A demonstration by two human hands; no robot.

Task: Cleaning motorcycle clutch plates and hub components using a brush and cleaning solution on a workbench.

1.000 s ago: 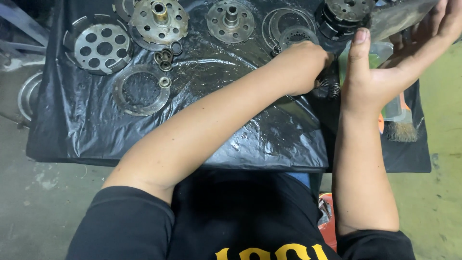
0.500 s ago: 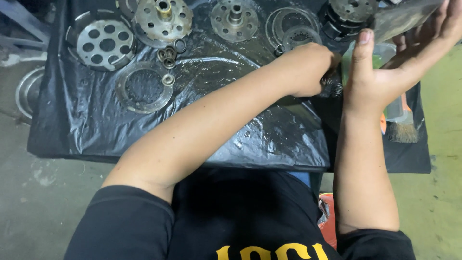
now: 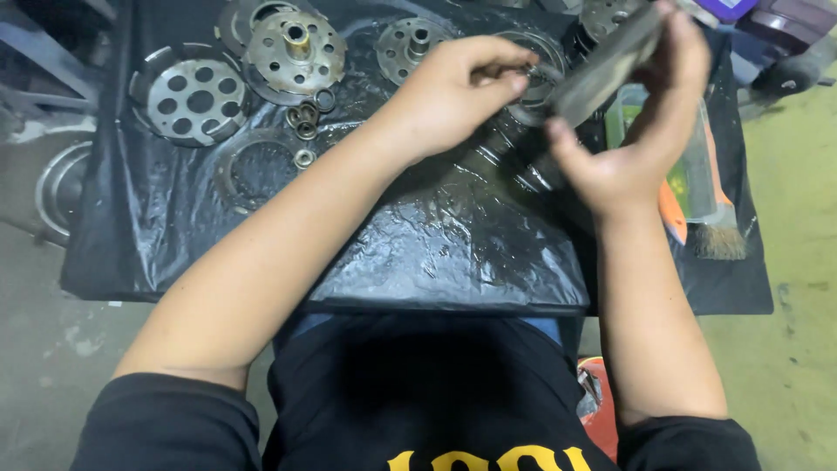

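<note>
Right hand [image 3: 641, 139] clamps a flat grey metal part [image 3: 602, 65]; left hand [image 3: 453, 92], fingers pinched together, seems mid-fitting something small onto it.

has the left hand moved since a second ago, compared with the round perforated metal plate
Yes. The left hand has pulled back leftward, toward the round perforated metal plate, and no longer reaches under the right hand.
</note>
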